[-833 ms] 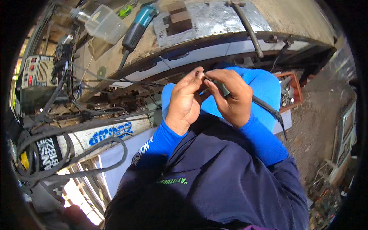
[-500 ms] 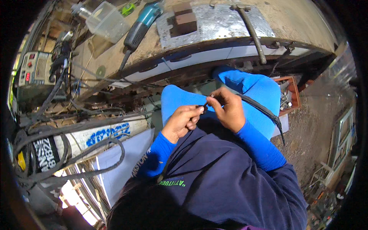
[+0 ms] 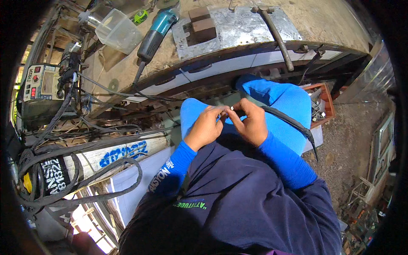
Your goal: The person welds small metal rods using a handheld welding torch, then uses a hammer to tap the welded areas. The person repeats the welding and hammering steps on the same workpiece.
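Above my lap, my left hand [image 3: 207, 126] and my right hand [image 3: 253, 124] meet with fingertips nearly touching. My left fingers are bent together in a pinch, slightly smeared by motion. My right thumb and forefinger press on a small piece with a pale tip [image 3: 232, 108], mostly hidden by the fingers. From behind my right hand a thick black cable [image 3: 289, 120] runs over my blue trouser leg and tapers to a thin end past the knee. Whether it joins the small piece I cannot tell.
On the workbench [image 3: 335, 25] ahead lie an angle grinder [image 3: 158, 34], a hammer [image 3: 276, 38], a metal sheet [image 3: 238, 32], brown blocks [image 3: 202, 25] and a clear plastic container [image 3: 118, 32]. A welding machine [image 3: 42, 83] and coiled cables [image 3: 85, 195] are at left; a reddish crate [image 3: 327, 102] at right.
My left hand has turned so its back shows more, its fingertips moving up and nearer the right ones. A pale tip now shows at my right fingers. The view has shifted slightly.
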`<control>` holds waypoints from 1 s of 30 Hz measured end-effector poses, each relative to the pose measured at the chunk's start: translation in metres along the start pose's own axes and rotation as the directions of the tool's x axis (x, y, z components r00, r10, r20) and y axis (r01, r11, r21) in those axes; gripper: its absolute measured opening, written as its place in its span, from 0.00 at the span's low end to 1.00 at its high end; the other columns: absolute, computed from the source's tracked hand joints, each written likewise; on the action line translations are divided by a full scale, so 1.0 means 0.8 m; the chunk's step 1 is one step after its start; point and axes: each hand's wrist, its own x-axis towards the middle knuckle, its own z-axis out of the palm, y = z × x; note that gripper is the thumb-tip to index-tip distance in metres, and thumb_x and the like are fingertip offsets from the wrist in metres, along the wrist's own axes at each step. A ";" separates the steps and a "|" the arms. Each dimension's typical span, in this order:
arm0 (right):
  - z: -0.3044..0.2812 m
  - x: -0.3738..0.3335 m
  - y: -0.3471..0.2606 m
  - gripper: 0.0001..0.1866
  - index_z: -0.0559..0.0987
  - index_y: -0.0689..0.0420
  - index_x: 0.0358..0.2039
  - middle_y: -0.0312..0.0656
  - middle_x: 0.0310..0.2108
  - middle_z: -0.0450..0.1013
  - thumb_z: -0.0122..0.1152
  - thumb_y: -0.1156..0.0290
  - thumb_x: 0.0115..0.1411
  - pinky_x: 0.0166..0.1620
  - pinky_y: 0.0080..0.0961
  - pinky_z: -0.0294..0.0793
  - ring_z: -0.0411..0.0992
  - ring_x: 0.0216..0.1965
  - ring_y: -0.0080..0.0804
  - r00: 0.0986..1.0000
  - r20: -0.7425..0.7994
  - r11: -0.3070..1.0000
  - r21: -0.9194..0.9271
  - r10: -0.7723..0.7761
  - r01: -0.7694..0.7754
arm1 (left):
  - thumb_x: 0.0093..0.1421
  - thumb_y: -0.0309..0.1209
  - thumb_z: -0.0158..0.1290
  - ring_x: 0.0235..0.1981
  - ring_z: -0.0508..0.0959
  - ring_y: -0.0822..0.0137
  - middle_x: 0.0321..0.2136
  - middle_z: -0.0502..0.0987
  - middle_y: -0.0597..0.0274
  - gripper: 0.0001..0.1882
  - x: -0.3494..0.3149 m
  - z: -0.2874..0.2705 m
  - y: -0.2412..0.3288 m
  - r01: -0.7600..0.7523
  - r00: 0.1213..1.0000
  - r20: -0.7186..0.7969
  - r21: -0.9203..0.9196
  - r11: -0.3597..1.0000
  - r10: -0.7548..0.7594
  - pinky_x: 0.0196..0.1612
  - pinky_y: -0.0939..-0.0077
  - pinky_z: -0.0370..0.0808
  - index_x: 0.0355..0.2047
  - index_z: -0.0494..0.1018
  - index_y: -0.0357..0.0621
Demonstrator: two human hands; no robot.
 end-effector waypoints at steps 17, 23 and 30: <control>0.012 0.277 -0.005 0.13 0.82 0.60 0.36 0.56 0.33 0.83 0.73 0.62 0.64 0.41 0.48 0.82 0.82 0.37 0.60 0.966 -0.047 0.953 -0.184 -0.253 0.241 | 0.60 0.19 0.63 0.43 0.82 0.44 0.39 0.85 0.50 0.08 0.218 -0.123 -0.028 -0.425 0.698 -0.383 0.458 0.781 0.605 0.47 0.55 0.79 0.41 0.83 0.39; 0.028 0.277 0.010 0.15 0.82 0.62 0.34 0.56 0.33 0.83 0.74 0.61 0.63 0.41 0.49 0.82 0.83 0.36 0.59 0.973 -0.043 0.962 -0.166 -0.225 0.215 | 0.57 0.20 0.66 0.44 0.82 0.48 0.40 0.86 0.53 0.09 0.221 -0.105 -0.057 -0.421 0.679 -0.461 0.393 0.818 0.571 0.48 0.58 0.79 0.40 0.84 0.39; 0.004 0.292 0.021 0.16 0.85 0.62 0.39 0.56 0.38 0.84 0.78 0.63 0.61 0.44 0.45 0.83 0.83 0.40 0.56 0.971 0.083 0.948 -0.212 -0.224 0.237 | 0.56 0.24 0.68 0.43 0.81 0.50 0.40 0.87 0.58 0.07 0.230 -0.097 -0.064 -0.358 0.708 -0.510 0.338 0.871 0.489 0.49 0.60 0.79 0.36 0.86 0.42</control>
